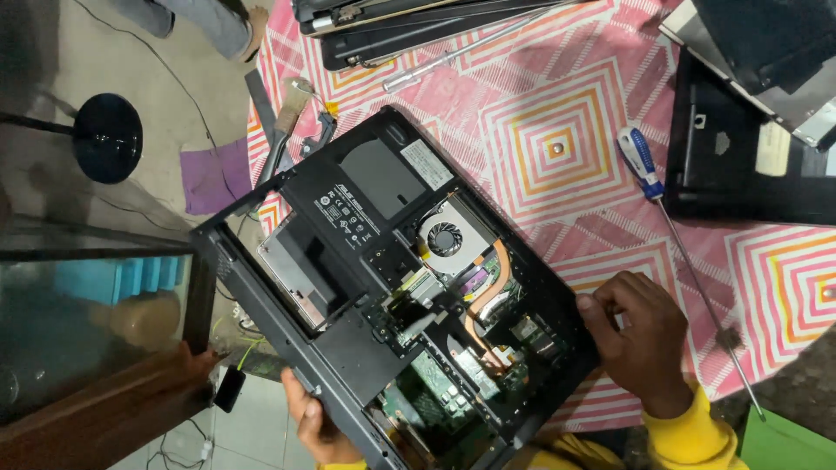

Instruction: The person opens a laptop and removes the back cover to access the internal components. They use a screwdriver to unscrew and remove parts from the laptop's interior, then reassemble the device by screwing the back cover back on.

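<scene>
A black laptop (348,209) lies bottom up and opened on the patterned cloth, its fan (446,239), copper heat pipe (501,278) and green circuit boards (435,392) exposed. My left hand (315,424) grips the laptop's near left edge from below. Curled at the laptop's right edge is my right hand (640,335), its fingers closed on something small that I cannot make out. A blue-and-white handled screwdriver (643,165) lies on the cloth above my right hand, its long shaft running down to the right.
More dark laptop parts (749,148) lie at the right and a stack of them (392,30) at the top, with a metal rod (461,50). A glass case (96,305) stands at the left. A round black stool base (106,137) and purple cloth (216,177) are on the floor.
</scene>
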